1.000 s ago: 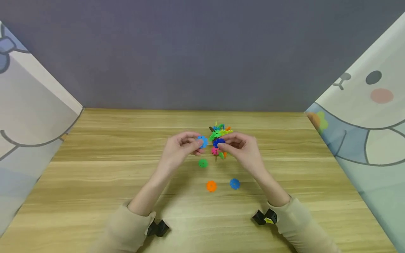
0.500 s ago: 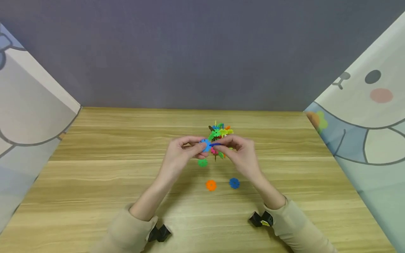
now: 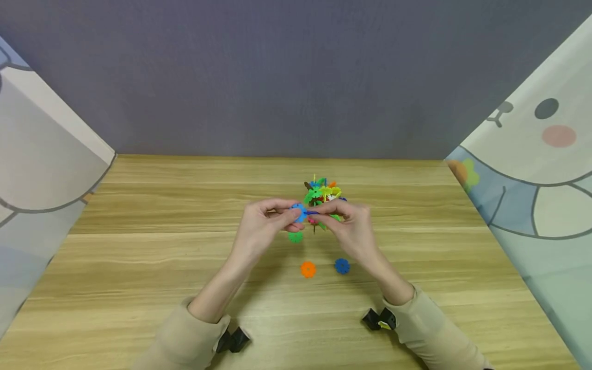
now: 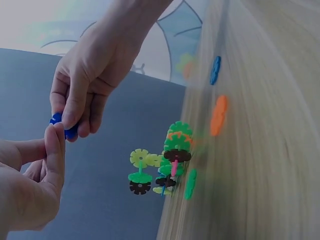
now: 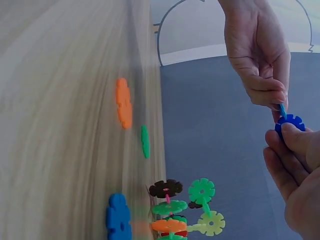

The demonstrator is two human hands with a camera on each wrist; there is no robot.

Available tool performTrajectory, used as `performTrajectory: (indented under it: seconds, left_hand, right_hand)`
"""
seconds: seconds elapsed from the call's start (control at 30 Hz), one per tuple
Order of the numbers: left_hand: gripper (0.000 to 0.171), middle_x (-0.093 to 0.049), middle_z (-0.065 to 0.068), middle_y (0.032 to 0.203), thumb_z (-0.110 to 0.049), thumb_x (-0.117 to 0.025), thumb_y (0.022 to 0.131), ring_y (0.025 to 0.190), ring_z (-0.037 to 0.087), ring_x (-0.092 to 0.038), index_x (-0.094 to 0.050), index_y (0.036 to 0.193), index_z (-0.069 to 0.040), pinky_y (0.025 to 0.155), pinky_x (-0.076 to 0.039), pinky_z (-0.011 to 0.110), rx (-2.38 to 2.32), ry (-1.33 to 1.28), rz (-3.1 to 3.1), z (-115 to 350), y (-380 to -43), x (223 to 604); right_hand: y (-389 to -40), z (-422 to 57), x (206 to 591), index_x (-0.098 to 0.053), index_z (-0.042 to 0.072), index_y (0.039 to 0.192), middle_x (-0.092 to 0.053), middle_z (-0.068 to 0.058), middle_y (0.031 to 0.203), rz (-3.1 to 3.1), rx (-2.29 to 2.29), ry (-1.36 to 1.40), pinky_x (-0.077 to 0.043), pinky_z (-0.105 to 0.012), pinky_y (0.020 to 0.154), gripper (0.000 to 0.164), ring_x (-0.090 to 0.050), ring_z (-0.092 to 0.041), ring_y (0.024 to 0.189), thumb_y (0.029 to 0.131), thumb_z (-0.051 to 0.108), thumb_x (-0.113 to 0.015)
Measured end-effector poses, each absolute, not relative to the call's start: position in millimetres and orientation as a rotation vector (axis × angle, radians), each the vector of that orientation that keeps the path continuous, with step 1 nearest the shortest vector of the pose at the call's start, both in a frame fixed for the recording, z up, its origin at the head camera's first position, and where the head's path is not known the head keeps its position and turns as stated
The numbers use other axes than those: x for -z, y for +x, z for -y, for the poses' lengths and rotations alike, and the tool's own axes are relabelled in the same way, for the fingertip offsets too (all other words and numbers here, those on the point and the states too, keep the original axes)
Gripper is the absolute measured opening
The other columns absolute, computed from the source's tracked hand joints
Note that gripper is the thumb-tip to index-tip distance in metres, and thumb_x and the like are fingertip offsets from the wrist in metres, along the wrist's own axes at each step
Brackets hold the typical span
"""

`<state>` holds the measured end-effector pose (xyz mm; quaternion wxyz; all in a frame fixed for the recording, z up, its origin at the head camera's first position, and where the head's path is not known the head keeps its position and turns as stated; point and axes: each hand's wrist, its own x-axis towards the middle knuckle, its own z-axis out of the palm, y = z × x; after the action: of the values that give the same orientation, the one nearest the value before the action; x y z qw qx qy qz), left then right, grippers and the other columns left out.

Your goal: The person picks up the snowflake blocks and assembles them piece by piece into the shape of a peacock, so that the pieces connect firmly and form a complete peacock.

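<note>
In the head view my left hand [image 3: 263,223] pinches a light blue snowflake building disc [image 3: 299,213] between thumb and fingers. My right hand [image 3: 350,226] pinches a dark blue snowflake disc [image 5: 290,121], turned edge-on to the head camera. The two discs meet at their rims, crosswise to each other, above the table. How deep the slots engage is hidden by the fingers. Behind the hands stands a cluster of joined discs [image 3: 316,193] in green, yellow, brown, pink and other colours, partly covered by the right hand.
Loose on the wooden table [image 3: 162,257] lie a green disc [image 3: 295,237], an orange disc [image 3: 308,269] and a blue disc [image 3: 342,266], nearer me than the cluster. A grey panel [image 3: 277,77] closes off the back, with cartoon-printed panels at both sides.
The hands have come together. The right hand has turned its dark blue disc from face-on to edge-on, bringing it against the light blue disc. Loose discs stay in place.
</note>
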<state>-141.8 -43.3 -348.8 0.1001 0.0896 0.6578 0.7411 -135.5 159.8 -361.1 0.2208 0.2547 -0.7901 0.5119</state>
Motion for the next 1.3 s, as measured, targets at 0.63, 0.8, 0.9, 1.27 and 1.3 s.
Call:
performTrajectory:
  seconds: [0.63,0.8,0.9,1.27,1.3]
  left_hand:
    - [0.02,-0.071,0.01,0.094,-0.013,-0.073,0.096,0.083,0.025,-0.077,-0.074,0.115,-0.008,0.087,-0.063,0.047,-2.123,0.269,-2.044,49,-147,350]
    - [0.019,-0.068,0.012,0.096,-0.012,-0.072,0.097,0.088,0.031,-0.076,-0.074,0.115,-0.006,0.087,-0.064,0.044,-2.137,0.249,-2.076,53,-152,349]
    - [0.019,-0.067,0.009,0.096,-0.011,-0.071,0.097,0.089,0.032,-0.075,-0.074,0.115,-0.007,0.085,-0.065,0.038,-2.136,0.234,-2.081,55,-154,348]
    - [0.02,-0.067,0.007,0.097,-0.012,-0.071,0.097,0.082,0.016,-0.074,-0.073,0.117,-0.008,0.085,-0.064,0.035,-2.137,0.225,-2.056,58,-156,344]
    - [0.02,-0.067,0.007,0.098,-0.013,-0.071,0.098,0.082,0.017,-0.074,-0.073,0.117,-0.008,0.085,-0.064,0.036,-2.135,0.225,-2.059,58,-156,344]
  right_hand:
    - [-142,-166,364,-0.074,0.003,0.113,-0.079,-0.017,0.103,2.37,-1.529,0.717,-0.063,-0.027,0.08,0.026,-0.077,-0.017,0.089,0.088,0.0,-0.078]
    - [-146,-188,373,-0.072,0.0,0.118,-0.077,-0.017,0.11,2.578,-1.608,0.736,-0.062,-0.027,0.081,0.024,-0.075,-0.022,0.095,0.094,0.003,-0.073]
    - [-146,-204,379,-0.073,0.001,0.117,-0.078,-0.014,0.109,2.752,-1.553,0.776,-0.062,-0.027,0.082,0.025,-0.074,-0.02,0.096,0.093,0.006,-0.075]
    - [-136,-248,390,-0.076,0.019,0.116,-0.069,0.001,0.111,3.175,-1.18,1.071,-0.056,-0.023,0.078,0.04,-0.061,-0.016,0.09,0.079,0.024,-0.089]
    - [-135,-249,391,-0.076,0.02,0.116,-0.068,0.002,0.111,3.171,-1.13,1.103,-0.056,-0.023,0.077,0.039,-0.059,-0.015,0.089,0.079,0.025,-0.09]
